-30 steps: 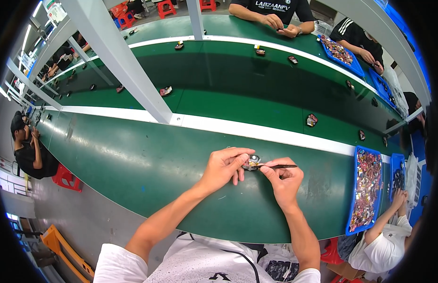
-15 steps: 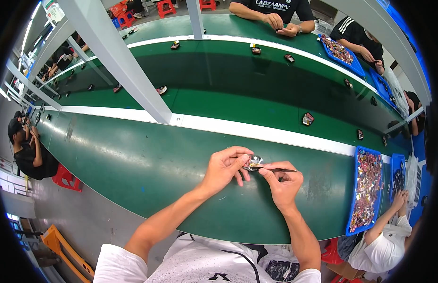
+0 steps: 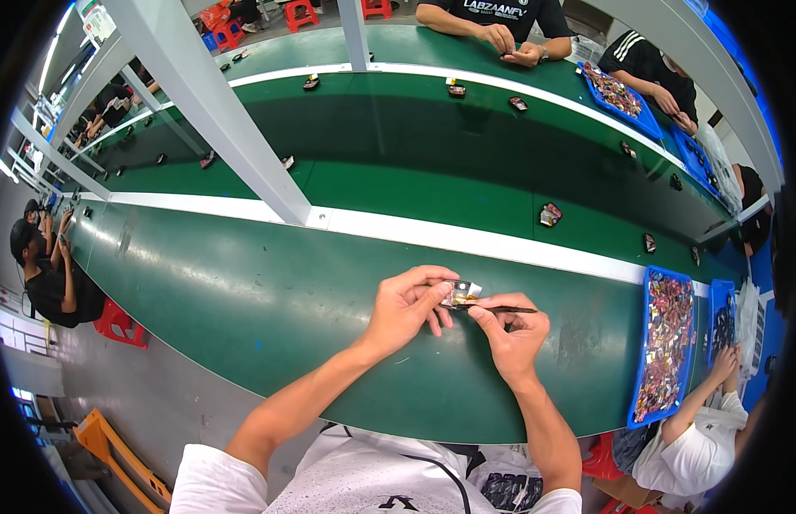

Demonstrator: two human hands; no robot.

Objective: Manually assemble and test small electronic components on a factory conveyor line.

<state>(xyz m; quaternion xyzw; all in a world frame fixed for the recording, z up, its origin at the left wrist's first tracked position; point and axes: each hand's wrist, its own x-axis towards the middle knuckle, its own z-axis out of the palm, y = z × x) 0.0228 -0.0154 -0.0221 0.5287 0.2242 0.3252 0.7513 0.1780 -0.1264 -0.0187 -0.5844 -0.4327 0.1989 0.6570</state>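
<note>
Above the green tabletop (image 3: 329,283), my left hand (image 3: 406,310) pinches a small black electronic unit (image 3: 460,295) between thumb and fingers. Silvery and yellow parts show in its open face. My right hand (image 3: 514,338) grips a slim dark pointed tool (image 3: 516,309) like a pair of tweezers, its shaft sticking out to the right past the fingers. The tool's tip reaches the near edge of the unit; exactly what it touches is too small to tell.
A blue tray (image 3: 635,403) heaped with small reddish and silvery parts stands at my right. Beyond a white rail (image 3: 415,236) runs a green conveyor belt (image 3: 398,184) with scattered units. A grey post (image 3: 218,111) rises at left. Co-workers sit across and at both sides.
Units on the belt have shifted slightly left. The unit in my left hand is tilted a little, showing more of its silvery part. Both hands stay almost in place.
</note>
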